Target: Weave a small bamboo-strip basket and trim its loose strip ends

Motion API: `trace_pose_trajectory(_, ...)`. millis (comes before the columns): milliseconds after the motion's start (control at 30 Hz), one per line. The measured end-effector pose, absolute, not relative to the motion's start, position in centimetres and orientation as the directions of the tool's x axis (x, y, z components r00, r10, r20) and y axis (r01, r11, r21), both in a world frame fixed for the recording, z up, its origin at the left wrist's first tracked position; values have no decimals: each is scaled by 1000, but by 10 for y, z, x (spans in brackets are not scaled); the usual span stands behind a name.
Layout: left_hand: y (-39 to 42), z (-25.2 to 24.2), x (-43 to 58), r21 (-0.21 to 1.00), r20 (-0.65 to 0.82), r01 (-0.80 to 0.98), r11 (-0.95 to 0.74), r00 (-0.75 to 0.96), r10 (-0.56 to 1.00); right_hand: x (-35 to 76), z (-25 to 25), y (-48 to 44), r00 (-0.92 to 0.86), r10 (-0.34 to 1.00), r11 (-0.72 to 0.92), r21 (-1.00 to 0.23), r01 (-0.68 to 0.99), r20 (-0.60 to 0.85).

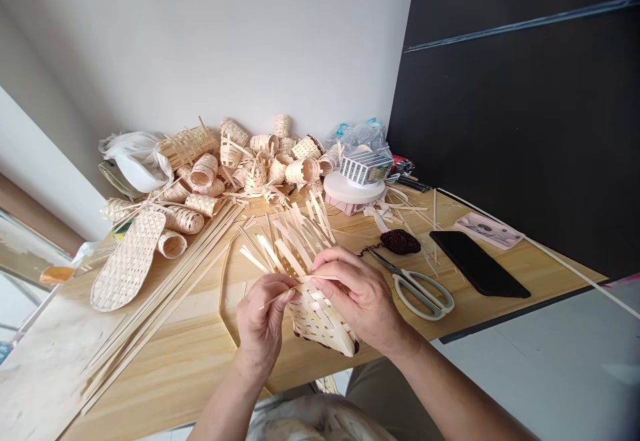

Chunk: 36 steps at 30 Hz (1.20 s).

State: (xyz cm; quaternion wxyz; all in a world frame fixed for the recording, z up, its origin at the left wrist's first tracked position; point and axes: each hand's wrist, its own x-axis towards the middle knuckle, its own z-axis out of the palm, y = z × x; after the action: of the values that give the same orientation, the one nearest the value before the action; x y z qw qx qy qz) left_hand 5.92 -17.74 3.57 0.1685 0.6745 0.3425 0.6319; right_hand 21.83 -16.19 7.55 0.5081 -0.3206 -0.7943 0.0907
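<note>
"Bare forearms (pixel 225 394) come in lowest, over a clothed lap (pixel 310 421). What are the hands doing?"

"Both are closed on one thin strip (pixel 327 277), a small gap between them. The left hand (pixel 261 324) pinches it between thumb and finger; the right hand (pixel 367 294) grips it against the woven basket (pixel 317 324)."

"And where is that basket?"

"Between the hands, tilted, close to the front edge of the wooden table (pixel 180 361). Its loose ends fan out toward the back."

"How much room at the sides?"

"On the left, tabletop stretches from the left hand to the bundle of long strips (pixel 150 314), crossed by a curved strip (pixel 221 294). On the right it's tighter: scissors (pixel 423 291) lie just beside the right hand, handles toward the dark-trimmed edge."

"Any writing?"

"Patterned box (pixel 367 166) on a round white lid (pixel 353 188), and a pink printed card (pixel 490 229); whatever print they carry is too small to read."

"What else is in the way?"

"Dark yarn (pixel 400 241) near the scissor tips, then a black slab (pixel 477 264) farther right. Small woven baskets (pixel 303 171) heap against the wall (pixel 240 41), and a woven sole (pixel 129 261) lies left of the bundle."
</note>
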Motion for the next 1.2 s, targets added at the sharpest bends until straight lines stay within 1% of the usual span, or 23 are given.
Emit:
trace_pose_trajectory(67, -179, 37, 58, 672, 727, 237, -702, -31, 685, 219, 74, -163, -292, 582, 794, -452, 407, 759)
trace_pose_trajectory(167, -181, 41, 59, 734, 674, 179, -656, -69, 735, 219, 73, -166, -292, 573, 803, -452, 390, 766)
trace_pose_trajectory(300, -185, 48, 62, 839, 544, 30, -544, -108, 832, 217, 71, -170, -284, 580, 796, -456, 399, 764)
trace_pose_trajectory(500, -191, 60, 65, 926, 376, -5, -378, -102, 921, 216, 68, -174, -271, 551, 818, -448, 360, 789)
trace_pose_trajectory(567, -189, 65, 63, 957, 282, -52, -285, -60, 958, 216, 67, -175, -280, 542, 825, -439, 356, 793)
trace_pose_trajectory(633, -187, 71, 60, 978, 190, -91, -187, 29, 981, 216, 67, -176, -295, 535, 831, -431, 352, 791)
trace_pose_trajectory(700, -184, 74, 56, 987, 125, -118, -112, 108, 986, 215, 67, -177, -304, 538, 830, -434, 350, 786)
trace_pose_trajectory(767, -184, 75, 51, 991, 79, -117, -62, 151, 985, 214, 66, -178, -302, 542, 828, -438, 351, 784)
trace_pose_trajectory(933, -187, 73, 43, 997, -7, -79, 27, 251, 968, 211, 61, -181, -305, 543, 827, -434, 357, 783)
trace_pose_trajectory(1000, -187, 73, 44, 996, -23, -75, 44, 259, 966, 211, 60, -181, -301, 547, 826, -444, 348, 781)
trace_pose_trajectory(1200, -188, 67, 53, 994, 14, -106, -1, 123, 992, 212, 55, -183, -283, 567, 814, -471, 341, 774)
